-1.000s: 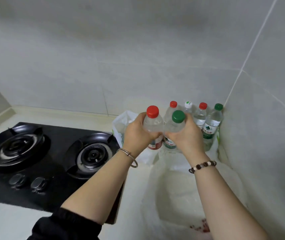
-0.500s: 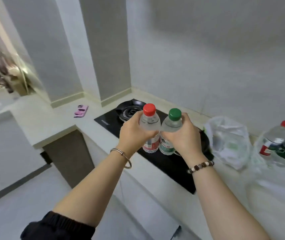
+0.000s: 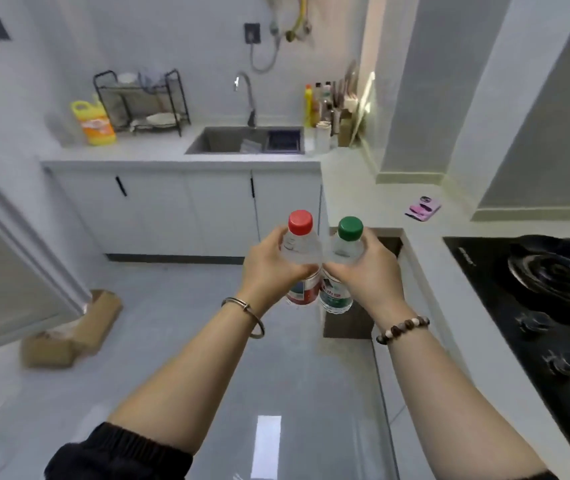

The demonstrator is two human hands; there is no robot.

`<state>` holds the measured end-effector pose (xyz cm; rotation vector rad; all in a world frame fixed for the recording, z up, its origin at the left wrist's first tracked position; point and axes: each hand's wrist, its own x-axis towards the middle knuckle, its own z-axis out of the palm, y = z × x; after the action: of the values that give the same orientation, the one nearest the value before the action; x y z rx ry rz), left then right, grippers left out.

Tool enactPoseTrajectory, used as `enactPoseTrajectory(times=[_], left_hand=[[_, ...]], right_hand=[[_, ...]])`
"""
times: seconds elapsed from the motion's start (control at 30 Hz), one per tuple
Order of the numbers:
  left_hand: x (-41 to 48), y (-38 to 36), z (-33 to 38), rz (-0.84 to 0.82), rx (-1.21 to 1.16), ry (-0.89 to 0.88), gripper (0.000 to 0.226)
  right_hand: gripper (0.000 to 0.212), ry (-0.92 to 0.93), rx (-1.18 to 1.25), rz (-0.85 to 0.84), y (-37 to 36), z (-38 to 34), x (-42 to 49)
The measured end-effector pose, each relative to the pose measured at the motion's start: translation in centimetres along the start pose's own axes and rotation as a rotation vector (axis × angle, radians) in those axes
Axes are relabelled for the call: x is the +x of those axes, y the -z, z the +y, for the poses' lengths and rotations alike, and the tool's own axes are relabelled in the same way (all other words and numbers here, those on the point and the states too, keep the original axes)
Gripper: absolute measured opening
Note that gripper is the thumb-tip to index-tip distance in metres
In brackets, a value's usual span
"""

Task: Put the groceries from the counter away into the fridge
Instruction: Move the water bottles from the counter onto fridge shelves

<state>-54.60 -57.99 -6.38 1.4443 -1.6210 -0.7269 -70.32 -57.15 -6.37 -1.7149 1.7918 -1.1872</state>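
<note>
1. Nearest the camera, two bare forearms reach forward over the grey floor (image 3: 207, 341). The left wrist wears a metal bangle (image 3: 247, 311) and the right a beaded bracelet (image 3: 402, 329).
2. The left hand (image 3: 268, 268) grips the red-capped bottle (image 3: 302, 249), and the right hand (image 3: 371, 271) grips the green-capped bottle (image 3: 344, 249). On each hand the fingers (image 3: 299, 271) curl round the bottle's shoulder, just under the cap.
3. Both bottles are upright, held in the air at chest height, and they touch side by side. They are clear plastic water bottles, one with a red label and the other with a green one. They look full, so likely heavy enough to need a firm grip.
4. The step in hand seems to be the carry from the tabletop (image 3: 363, 188) to the fridge.
5. To the right lies the black stove (image 3: 536, 289). To the left, a cardboard box (image 3: 75, 327) sits on the floor beside a tall white panel (image 3: 16, 258), perhaps the fridge, though I cannot tell.
6. The next move probably calls for finding the fridge, freeing a hand for the door if it is closed, and standing the bottles inside.
7. Farthest off are the sink (image 3: 207, 142) and a yellow jug (image 3: 94, 124).
</note>
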Motion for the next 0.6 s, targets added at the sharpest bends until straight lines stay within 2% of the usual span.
enactPoseTrajectory(times=[0.3,0.4,0.6], left_hand=[[-4.4,10.6,-5.6,0.482,0.051,0.316,0.049],[-7.1,13.1,-6.7,0.638,0.049,0.397,0.053],[-14.0,17.8,-7.6,0.931,0.131,0.569,0.043]], right_hand=[[0.038,0.317,0.105,-0.504,-12.4,-7.8,2.0],[0.043,0.44,0.16,-0.652,-15.4,-10.6,0.8],[0.044,0.634,0.23,-0.873,-20.5,-16.2,-4.5]])
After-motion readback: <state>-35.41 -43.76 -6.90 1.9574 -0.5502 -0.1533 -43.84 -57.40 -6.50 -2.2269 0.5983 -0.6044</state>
